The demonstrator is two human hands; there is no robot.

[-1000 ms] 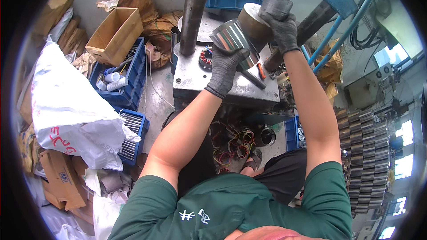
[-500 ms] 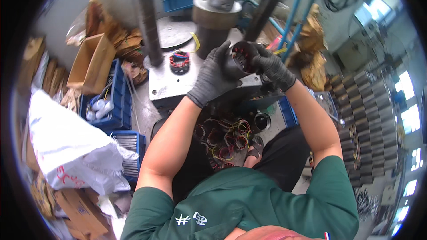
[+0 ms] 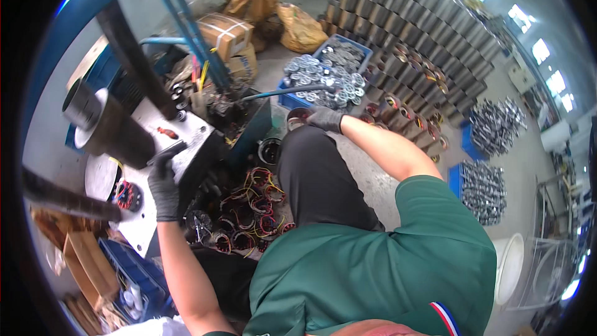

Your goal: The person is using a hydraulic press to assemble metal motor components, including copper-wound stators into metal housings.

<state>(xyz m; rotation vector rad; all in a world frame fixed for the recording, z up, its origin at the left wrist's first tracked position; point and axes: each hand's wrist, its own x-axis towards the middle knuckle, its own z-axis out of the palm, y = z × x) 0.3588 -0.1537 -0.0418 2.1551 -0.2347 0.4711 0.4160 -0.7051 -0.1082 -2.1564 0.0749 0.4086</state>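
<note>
My left hand (image 3: 163, 190), in a dark grey glove, is raised beside the white-topped metal block (image 3: 193, 149). Its fingers are closed around what looks like a short dark bar (image 3: 173, 150). Away to the right, beyond my knee, my gloved right hand (image 3: 325, 119) grips the rim of a metal motor housing (image 3: 298, 118) low over the floor. Part of that housing is hidden by my knee. On the block sits a stator with red windings (image 3: 127, 195), and a small orange-red piece (image 3: 166, 132) lies farther back.
Between my legs lie several wired stators (image 3: 249, 208) and an open metal ring (image 3: 269, 150). Stacked metal cylinders (image 3: 410, 18) rise at the far right, near a blue bin of silvery parts (image 3: 323, 78). A thick dark post (image 3: 134, 56) stands behind the block.
My view has swung right. My hands have parted: the right has carried the housing away to the right and down, while the left has let go of it and stays by the block.
</note>
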